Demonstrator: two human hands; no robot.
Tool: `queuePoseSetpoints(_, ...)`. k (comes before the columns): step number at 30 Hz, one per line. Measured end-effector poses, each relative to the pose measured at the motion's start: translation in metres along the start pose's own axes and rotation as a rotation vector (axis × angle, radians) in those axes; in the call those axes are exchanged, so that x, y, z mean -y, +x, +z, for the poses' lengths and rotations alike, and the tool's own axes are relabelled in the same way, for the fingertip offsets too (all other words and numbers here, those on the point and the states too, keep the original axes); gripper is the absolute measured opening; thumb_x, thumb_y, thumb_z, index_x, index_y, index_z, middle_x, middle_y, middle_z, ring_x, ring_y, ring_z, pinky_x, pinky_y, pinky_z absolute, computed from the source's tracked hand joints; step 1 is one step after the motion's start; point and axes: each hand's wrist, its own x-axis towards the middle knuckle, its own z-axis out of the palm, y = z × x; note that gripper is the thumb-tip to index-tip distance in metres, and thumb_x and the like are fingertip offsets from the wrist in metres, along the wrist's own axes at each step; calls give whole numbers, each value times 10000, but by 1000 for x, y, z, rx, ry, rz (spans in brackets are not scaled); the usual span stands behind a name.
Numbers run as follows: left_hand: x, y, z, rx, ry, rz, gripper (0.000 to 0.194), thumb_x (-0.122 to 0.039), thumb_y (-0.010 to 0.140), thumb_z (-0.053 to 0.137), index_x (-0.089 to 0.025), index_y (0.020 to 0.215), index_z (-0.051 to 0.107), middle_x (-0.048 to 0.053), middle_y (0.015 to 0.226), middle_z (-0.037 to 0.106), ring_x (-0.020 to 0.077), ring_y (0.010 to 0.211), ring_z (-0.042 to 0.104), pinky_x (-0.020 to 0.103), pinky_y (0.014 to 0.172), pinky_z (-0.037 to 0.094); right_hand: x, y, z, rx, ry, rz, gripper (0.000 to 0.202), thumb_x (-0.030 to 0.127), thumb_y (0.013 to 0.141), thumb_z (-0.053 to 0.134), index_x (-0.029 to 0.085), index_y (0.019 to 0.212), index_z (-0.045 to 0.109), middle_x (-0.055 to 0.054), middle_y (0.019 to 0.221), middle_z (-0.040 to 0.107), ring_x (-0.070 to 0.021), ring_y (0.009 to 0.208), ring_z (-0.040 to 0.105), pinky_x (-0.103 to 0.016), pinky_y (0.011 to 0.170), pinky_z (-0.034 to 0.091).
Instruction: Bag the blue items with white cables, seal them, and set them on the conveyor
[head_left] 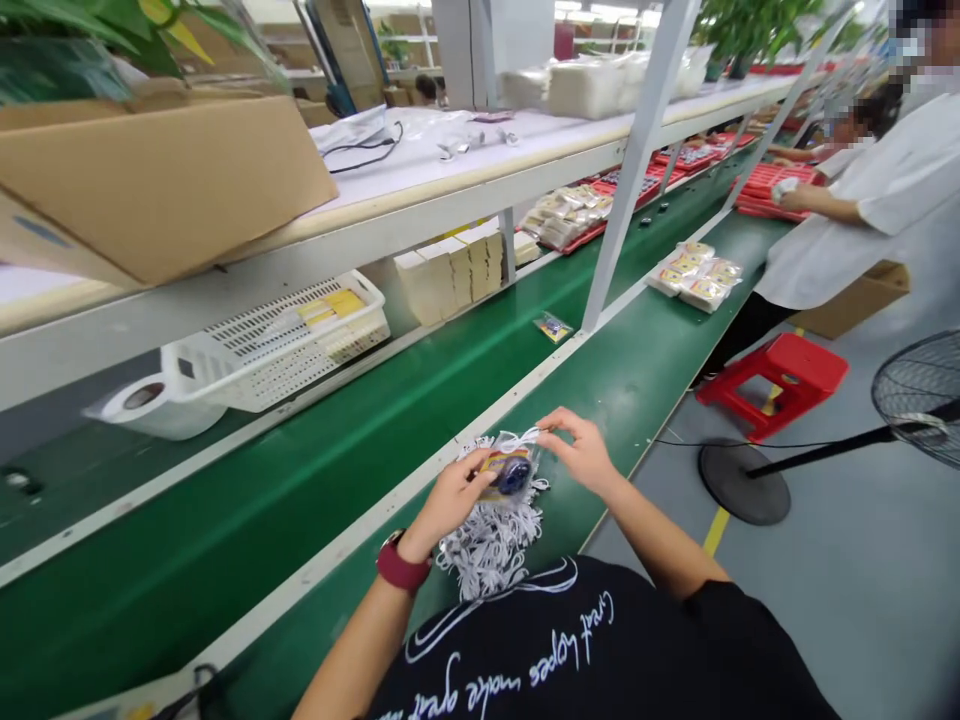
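Black shirt (600, 650), white cords (489, 550) beneath held packet (510, 475), red stool (787, 372), fan (817, 453)

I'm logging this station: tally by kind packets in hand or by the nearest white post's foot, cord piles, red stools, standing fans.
Held packet, packet by post: 2
Cord pile: 1
Red stool: 1
Standing fan: 1
Total: 5

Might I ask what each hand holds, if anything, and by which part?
Left hand: clear packet, by its left side. Right hand: white cord, apparently one end.
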Motion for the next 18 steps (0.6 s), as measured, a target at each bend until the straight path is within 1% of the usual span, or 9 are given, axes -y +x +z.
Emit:
queuePoseSetpoints(1, 0, -7, -1, 7, -19, -10, 345, -334, 826, 550, -152, 1097, 663, 80, 1060, 681, 231, 960, 608, 333, 882, 445, 4, -4, 0, 10, -3, -10, 161, 352, 798, 640, 197, 837, 663, -18, 789, 629, -167, 781, 585, -317, 770, 454)
queuePoseSetpoints(5, -3, -30, -7, 44, -82, -9, 361, -351, 842, 537, -158, 1118, 665, 81, 1059, 684, 229, 944, 614, 338, 877, 451, 16, -16, 0, -43, -8, -20, 175, 366, 805, 631, 197, 826, 669, -17, 762, 623, -164, 756, 578, -326, 766, 447)
queuePoseSetpoints(6, -4, -35, -8, 51, -81, -4, 360, -351, 845, 534, -164, 1124, 665, 80, 1062, 683, 228, 943, 614, 339, 878, 450, 18, -18, 2, -29, -27, -20, 178, 372, 806, 630, 200, 822, 671, -16, 756, 623, -166, 754, 577, -331, 768, 445)
queuePoseSetpoints(7, -6, -40, -10, 56, -75, -2, 355, -349, 846, 533, -172, 1123, 668, 77, 1066, 682, 226, 943, 614, 337, 877, 450, 21, -20, 4, 5, -52, -26, 179, 377, 807, 629, 204, 820, 674, -17, 757, 626, -170, 761, 576, -338, 774, 441)
queuePoseSetpoints(10, -14, -52, -11, 70, -63, -20, 341, -336, 839, 535, -182, 1110, 675, 72, 1059, 681, 222, 931, 611, 329, 859, 454, 32, -24, 12, 166, -91, -86, 184, 383, 821, 618, 212, 833, 684, -26, 793, 644, -182, 806, 580, -363, 812, 431)
queuePoseSetpoints(14, -21, -69, -12, 105, -110, -51, 340, -327, 817, 543, -159, 1076, 685, 80, 1017, 681, 223, 886, 601, 327, 819, 455, 44, -29, 16, 376, -67, -162, 209, 381, 873, 545, 233, 943, 677, -37, 901, 660, -195, 916, 583, -395, 891, 415)
queuePoseSetpoints(16, -22, -79, -13, 117, -127, -80, 329, -336, 813, 541, -154, 1040, 693, 73, 989, 681, 219, 863, 591, 320, 805, 449, 45, -30, 17, 472, -82, -208, 201, 364, 886, 526, 256, 975, 672, -28, 944, 665, -195, 962, 578, -420, 948, 381)
queuePoseSetpoints(18, -24, -91, -14, 118, -126, -126, 318, -355, 813, 539, -149, 993, 702, 65, 941, 680, 218, 843, 580, 312, 792, 444, 43, -30, 20, 541, -107, -256, 169, 342, 878, 546, 273, 957, 679, -13, 931, 667, -188, 941, 584, -444, 998, 332)
